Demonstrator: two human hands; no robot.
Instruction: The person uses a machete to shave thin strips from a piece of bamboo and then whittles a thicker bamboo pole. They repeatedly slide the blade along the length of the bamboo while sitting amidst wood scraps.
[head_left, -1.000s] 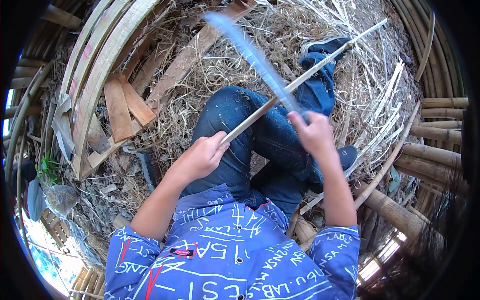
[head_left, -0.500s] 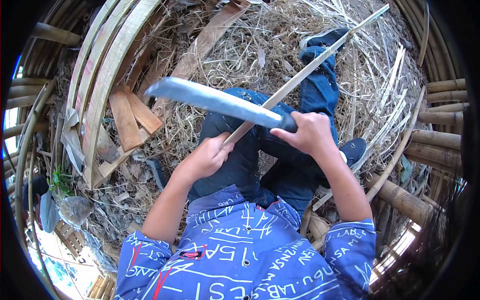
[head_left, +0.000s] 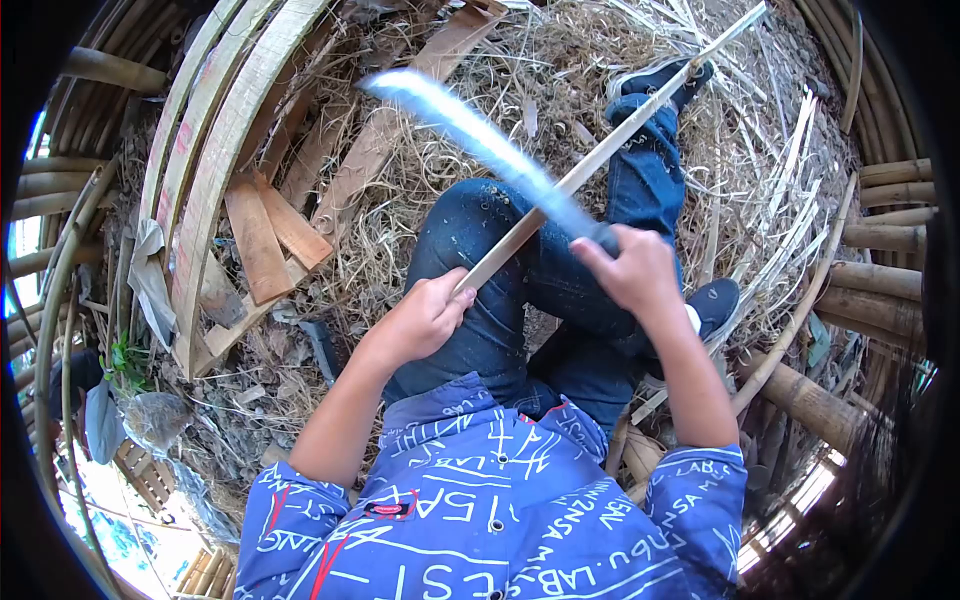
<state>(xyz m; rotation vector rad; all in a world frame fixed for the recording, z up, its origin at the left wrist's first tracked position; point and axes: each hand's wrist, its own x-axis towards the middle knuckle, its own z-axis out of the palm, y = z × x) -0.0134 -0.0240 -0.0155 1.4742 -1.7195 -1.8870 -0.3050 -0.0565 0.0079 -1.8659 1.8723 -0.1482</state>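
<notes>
My left hand [head_left: 428, 318] is closed around the near end of a long, narrow bamboo strip [head_left: 625, 132], which slants up and away to the right over my thigh. In my right hand [head_left: 638, 268] is a machete [head_left: 470, 135], gripped by its dark handle. Its broad, shiny blade points up and to the left, blurred by motion, and crosses over the strip between my two hands. The strip's far part passes over my outstretched lower leg [head_left: 645, 190] and beside the shoe, with a knot showing near the far end.
Curly bamboo shavings [head_left: 470, 120] cover the ground ahead. Curved pale planks [head_left: 215, 150] lean at the left, with short wood offcuts [head_left: 255, 240] beside them. Split strips [head_left: 785, 200] lie at the right, near a bamboo pole wall [head_left: 885, 235].
The machete has swung so its tip is higher and further right, the blade now steeper. My right hand has shifted slightly right and down; the left hand keeps its hold on the strip.
</notes>
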